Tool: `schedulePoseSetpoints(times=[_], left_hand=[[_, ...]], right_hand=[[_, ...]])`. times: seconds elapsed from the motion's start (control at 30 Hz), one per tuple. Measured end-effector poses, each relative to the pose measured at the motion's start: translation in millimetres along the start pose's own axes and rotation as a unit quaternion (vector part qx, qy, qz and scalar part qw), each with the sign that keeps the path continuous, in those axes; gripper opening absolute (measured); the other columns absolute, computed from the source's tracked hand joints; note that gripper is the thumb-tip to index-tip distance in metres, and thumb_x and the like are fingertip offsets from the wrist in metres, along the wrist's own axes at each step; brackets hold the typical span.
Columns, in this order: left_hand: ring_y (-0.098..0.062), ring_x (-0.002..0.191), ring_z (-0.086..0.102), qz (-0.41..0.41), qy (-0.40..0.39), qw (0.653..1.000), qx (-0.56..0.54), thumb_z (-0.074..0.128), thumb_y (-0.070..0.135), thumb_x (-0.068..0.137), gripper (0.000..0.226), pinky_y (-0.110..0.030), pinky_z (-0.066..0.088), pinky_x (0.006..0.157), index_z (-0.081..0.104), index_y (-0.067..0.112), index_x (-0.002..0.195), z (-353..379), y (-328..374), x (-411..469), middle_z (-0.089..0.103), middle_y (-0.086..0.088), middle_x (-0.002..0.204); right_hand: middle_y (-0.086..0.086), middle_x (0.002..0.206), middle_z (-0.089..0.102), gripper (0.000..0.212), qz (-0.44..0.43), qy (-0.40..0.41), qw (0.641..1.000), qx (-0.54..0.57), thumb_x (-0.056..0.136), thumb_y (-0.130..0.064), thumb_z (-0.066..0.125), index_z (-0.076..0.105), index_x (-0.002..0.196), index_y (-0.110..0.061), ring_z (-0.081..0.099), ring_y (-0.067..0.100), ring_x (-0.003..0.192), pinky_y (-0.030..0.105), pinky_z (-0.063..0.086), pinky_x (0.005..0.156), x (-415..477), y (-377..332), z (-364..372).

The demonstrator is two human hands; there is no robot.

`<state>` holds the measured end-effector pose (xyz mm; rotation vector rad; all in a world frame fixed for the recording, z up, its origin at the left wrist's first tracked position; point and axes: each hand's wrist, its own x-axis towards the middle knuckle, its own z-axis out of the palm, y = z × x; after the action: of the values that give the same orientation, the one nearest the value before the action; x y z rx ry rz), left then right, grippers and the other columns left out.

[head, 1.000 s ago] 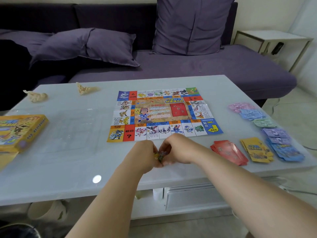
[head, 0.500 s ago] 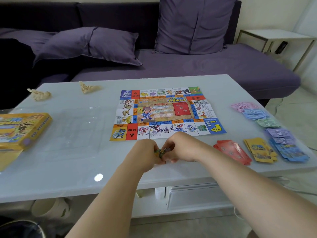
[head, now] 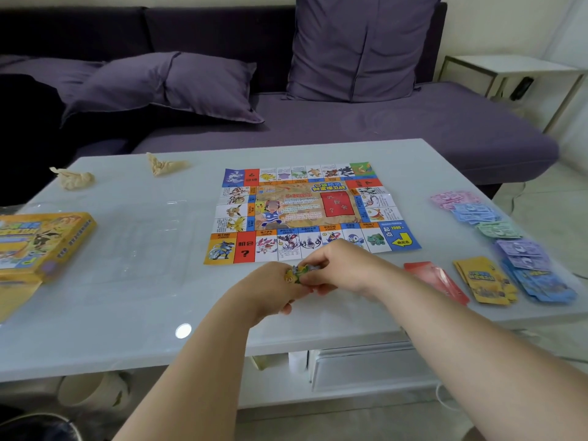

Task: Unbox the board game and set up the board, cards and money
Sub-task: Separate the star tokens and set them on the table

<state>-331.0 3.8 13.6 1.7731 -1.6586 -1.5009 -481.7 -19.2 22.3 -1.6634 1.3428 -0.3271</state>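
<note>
Left hand [head: 273,288] and right hand [head: 337,265] pinched same small colourful game pieces [head: 297,272] between fingertips, just above white table [head: 143,297], near front edge of board [head: 310,211]. Board lay flat, unfolded. Red cards [head: 436,278], yellow cards [head: 485,280], money stacks [head: 509,237] sat right. Yellow box [head: 41,243] lay far left.

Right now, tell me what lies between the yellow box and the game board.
Head view: between the yellow box and the game board lies only bare table; nothing stands there.
</note>
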Motion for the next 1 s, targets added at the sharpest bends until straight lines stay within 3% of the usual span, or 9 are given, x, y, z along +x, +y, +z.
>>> schedulePoseSetpoints(times=[0.07,0.2,0.4,0.53,0.63,0.7,0.83,0.93,1.0], left_hand=[[-0.012,0.062,0.041,-0.012,-0.026,0.997,-0.066,0.056,0.010,0.091,0.003,-0.023,0.042,0.061,0.057,0.010,0.095,1.5,4.6,-2.5,0.044,-0.003,0.072],[-0.010,0.061,0.037,-0.029,-0.073,0.977,-0.197,0.050,-0.002,0.091,0.025,-0.019,0.038,0.052,0.059,0.012,0.109,3.2,8.7,-2.4,0.045,-0.004,0.077],[-0.013,0.062,0.038,-0.061,-0.086,0.950,-0.293,0.033,-0.009,0.087,0.039,-0.021,0.037,0.050,0.054,0.008,0.116,7.0,15.5,1.6,0.044,-0.011,0.088],[-0.018,0.077,0.039,-0.079,-0.079,0.932,-0.345,0.031,0.001,0.085,0.045,-0.022,0.034,0.050,0.050,0.004,0.126,9.1,17.1,4.2,0.045,-0.015,0.103],[-0.020,0.089,0.040,-0.086,-0.074,0.925,-0.362,0.029,0.015,0.090,0.033,-0.023,0.029,0.053,0.052,0.008,0.113,11.4,22.3,3.5,0.049,-0.011,0.094],[-0.022,0.088,0.046,-0.097,-0.054,0.923,-0.368,0.029,0.025,0.094,0.029,-0.024,0.027,0.053,0.050,0.011,0.108,13.8,24.7,4.3,0.049,-0.007,0.084],[-0.021,0.082,0.050,-0.105,-0.019,0.917,-0.385,0.031,0.049,0.099,0.047,-0.024,0.028,0.051,0.051,0.010,0.115,18.3,28.6,6.0,0.054,-0.005,0.082],[-0.020,0.066,0.056,-0.106,-0.005,0.900,-0.422,0.031,0.050,0.099,0.052,-0.025,0.030,0.054,0.053,0.007,0.118,19.0,30.7,5.2,0.058,-0.005,0.070],[-0.022,0.067,0.059,-0.103,-0.003,0.884,-0.457,0.033,0.048,0.099,0.055,-0.025,0.038,0.055,0.055,0.002,0.122,17.3,31.4,3.1,0.060,-0.011,0.079]], right_hand=[[0.009,0.089,0.072,0.017,0.010,-0.010,0.999,0.033,0.087,-0.013,0.067,0.072,0.103,-0.014,0.066,0.014,0.072,0.030,0.058,0.080,0.3,-0.1,-1.6],[0.004,0.083,0.070,0.021,0.023,-0.015,0.994,0.105,0.086,-0.008,0.066,0.070,0.107,-0.009,0.065,0.012,0.071,0.019,0.056,0.068,-1.0,-0.6,-3.7],[0.001,0.080,0.067,0.027,0.030,-0.010,0.993,0.116,0.085,-0.001,0.066,0.070,0.110,-0.009,0.066,0.014,0.068,0.019,0.057,0.069,-2.6,-1.6,-5.5],[-0.003,0.073,0.063,0.015,0.025,0.001,0.991,0.134,0.084,-0.004,0.069,0.073,0.097,-0.011,0.066,0.016,0.065,0.022,0.058,0.071,-5.8,-3.6,-5.5],[-0.001,0.074,0.066,0.014,0.024,-0.001,0.991,0.132,0.084,-0.003,0.068,0.072,0.094,-0.013,0.066,0.012,0.060,0.018,0.057,0.065,-8.7,-5.7,-5.7],[0.000,0.078,0.068,0.019,0.021,-0.003,0.993,0.115,0.084,-0.003,0.068,0.072,0.100,-0.010,0.067,0.014,0.064,0.019,0.057,0.068,-8.6,-4.9,-5.2],[-0.002,0.078,0.068,0.024,0.012,0.005,0.997,0.071,0.084,-0.005,0.068,0.072,0.106,-0.012,0.068,0.017,0.070,0.026,0.058,0.078,-8.8,-5.0,-4.4],[0.005,0.086,0.071,0.024,0.000,0.028,1.000,0.013,0.084,-0.011,0.069,0.072,0.106,-0.018,0.070,0.018,0.076,0.028,0.057,0.081,-10.2,-7.1,-7.7],[-0.001,0.079,0.069,0.024,-0.005,0.042,0.999,-0.003,0.084,-0.014,0.068,0.072,0.107,-0.020,0.069,0.011,0.071,0.021,0.053,0.076,-12.7,-8.0,-12.4]])
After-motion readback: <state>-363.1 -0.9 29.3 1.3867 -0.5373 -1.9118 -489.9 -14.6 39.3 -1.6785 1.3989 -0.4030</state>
